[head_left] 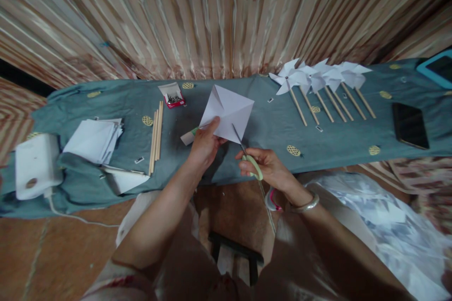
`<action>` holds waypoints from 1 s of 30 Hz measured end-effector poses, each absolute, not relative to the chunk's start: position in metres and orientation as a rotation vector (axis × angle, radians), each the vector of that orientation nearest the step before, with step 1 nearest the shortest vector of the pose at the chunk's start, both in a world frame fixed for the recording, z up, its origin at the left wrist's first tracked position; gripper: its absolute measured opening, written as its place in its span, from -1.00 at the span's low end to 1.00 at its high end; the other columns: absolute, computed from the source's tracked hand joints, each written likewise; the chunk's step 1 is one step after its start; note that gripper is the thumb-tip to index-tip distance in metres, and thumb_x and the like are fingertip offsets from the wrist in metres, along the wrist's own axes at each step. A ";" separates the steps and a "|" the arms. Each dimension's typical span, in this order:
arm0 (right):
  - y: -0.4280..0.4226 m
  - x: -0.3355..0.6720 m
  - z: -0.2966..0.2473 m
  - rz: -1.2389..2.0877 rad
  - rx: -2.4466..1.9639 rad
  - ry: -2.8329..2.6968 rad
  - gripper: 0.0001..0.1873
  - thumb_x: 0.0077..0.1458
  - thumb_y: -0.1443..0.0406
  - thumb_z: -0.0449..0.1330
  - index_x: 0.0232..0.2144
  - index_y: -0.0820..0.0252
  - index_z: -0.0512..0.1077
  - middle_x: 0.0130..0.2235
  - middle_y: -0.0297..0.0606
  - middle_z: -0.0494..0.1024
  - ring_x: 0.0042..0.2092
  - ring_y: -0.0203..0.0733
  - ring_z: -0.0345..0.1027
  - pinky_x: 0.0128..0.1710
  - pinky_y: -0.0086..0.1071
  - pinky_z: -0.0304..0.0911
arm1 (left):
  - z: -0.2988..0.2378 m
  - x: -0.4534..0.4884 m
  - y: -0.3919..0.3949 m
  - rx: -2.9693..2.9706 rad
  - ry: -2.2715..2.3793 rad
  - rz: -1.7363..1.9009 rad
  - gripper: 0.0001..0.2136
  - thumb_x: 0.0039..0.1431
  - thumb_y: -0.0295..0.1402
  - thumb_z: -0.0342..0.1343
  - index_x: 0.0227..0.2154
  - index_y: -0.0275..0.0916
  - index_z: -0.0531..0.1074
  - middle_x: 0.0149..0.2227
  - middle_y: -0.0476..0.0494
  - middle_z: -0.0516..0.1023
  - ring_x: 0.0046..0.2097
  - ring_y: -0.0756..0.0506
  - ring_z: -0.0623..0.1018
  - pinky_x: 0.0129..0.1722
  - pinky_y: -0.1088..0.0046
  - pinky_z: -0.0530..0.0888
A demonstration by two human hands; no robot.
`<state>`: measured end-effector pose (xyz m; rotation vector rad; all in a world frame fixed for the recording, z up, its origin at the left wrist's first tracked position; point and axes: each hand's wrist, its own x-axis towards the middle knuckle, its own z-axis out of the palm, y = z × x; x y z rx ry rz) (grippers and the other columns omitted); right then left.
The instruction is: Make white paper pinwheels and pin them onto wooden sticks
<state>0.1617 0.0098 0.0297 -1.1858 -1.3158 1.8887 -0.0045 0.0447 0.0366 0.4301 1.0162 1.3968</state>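
Observation:
My left hand [207,143] grips a square sheet of white paper [229,108] by its lower left side, thumb on top. Creases run across the sheet towards its corners. In my right hand [261,165] is a pair of scissors [254,167] with light green handles. One dark blade lies over the paper near its lower right corner; the other blade is not visible. Just left of the paper, partly behind my left hand, lies a small card-like piece [188,137], whose kind I cannot make out.
Paper pinwheels on sticks [318,77] lie in a row at the right, beside a dark phone [410,124]. To the left are an opened red box of small metal pins [173,96], wooden sticks [156,136], stacked white paper [93,138] and a white device with a cable [37,167].

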 end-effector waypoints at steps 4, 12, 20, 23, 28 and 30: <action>0.010 0.161 0.028 1.895 -1.185 -1.281 -0.52 -0.27 0.00 0.46 -0.38 0.17 0.47 -0.56 -0.46 0.43 -0.52 -0.40 0.32 -0.52 -0.50 0.25 | 0.037 -0.004 0.045 0.428 1.012 1.399 -0.85 0.05 -0.30 0.28 -0.46 -0.22 0.45 -0.54 0.05 0.50 -0.52 0.02 0.46 -0.56 0.53 0.29; 0.010 0.161 0.029 1.892 -1.191 -1.284 -0.53 -0.27 0.01 0.47 -0.39 0.18 0.47 -0.58 -0.49 0.40 -0.54 -0.42 0.28 -0.54 -0.52 0.22 | 0.039 -0.005 0.044 0.390 0.998 1.391 -0.86 0.05 -0.32 0.29 -0.40 -0.24 0.46 -0.50 0.05 0.53 -0.51 0.05 0.47 -0.56 0.58 0.29; 0.010 0.160 0.029 1.885 -1.184 -1.279 -0.52 -0.28 0.01 0.46 -0.40 0.18 0.46 -0.60 -0.50 0.40 -0.55 -0.42 0.27 -0.53 -0.51 0.24 | 0.037 -0.004 0.044 0.398 0.975 1.405 -0.88 0.03 -0.35 0.28 -0.41 -0.25 0.47 -0.50 0.03 0.55 -0.50 0.03 0.47 -0.56 0.56 0.29; 0.009 0.159 0.029 1.883 -1.194 -1.267 -0.51 -0.30 0.00 0.47 -0.39 0.19 0.47 -0.60 -0.49 0.40 -0.54 -0.42 0.28 -0.53 -0.51 0.23 | 0.038 -0.004 0.044 0.391 0.967 1.408 -0.89 0.05 -0.36 0.27 -0.41 -0.26 0.48 -0.49 0.01 0.55 -0.49 0.02 0.48 -0.56 0.55 0.30; 0.010 0.160 0.031 1.878 -1.188 -1.292 -0.52 -0.25 -0.01 0.45 -0.38 0.20 0.47 -0.59 -0.47 0.42 -0.54 -0.42 0.27 -0.53 -0.52 0.22 | 0.043 -0.003 0.043 0.341 1.015 1.383 -0.93 0.10 -0.40 0.25 -0.43 -0.26 0.48 -0.48 0.00 0.55 -0.49 0.02 0.49 -0.54 0.54 0.31; 0.010 0.160 0.032 1.868 -1.185 -1.299 -0.52 -0.24 -0.01 0.45 -0.38 0.20 0.47 -0.59 -0.47 0.41 -0.54 -0.42 0.27 -0.53 -0.52 0.21 | 0.044 -0.002 0.042 0.328 1.027 1.373 -0.93 0.10 -0.41 0.25 -0.43 -0.27 0.48 -0.48 0.00 0.55 -0.49 0.02 0.48 -0.53 0.54 0.32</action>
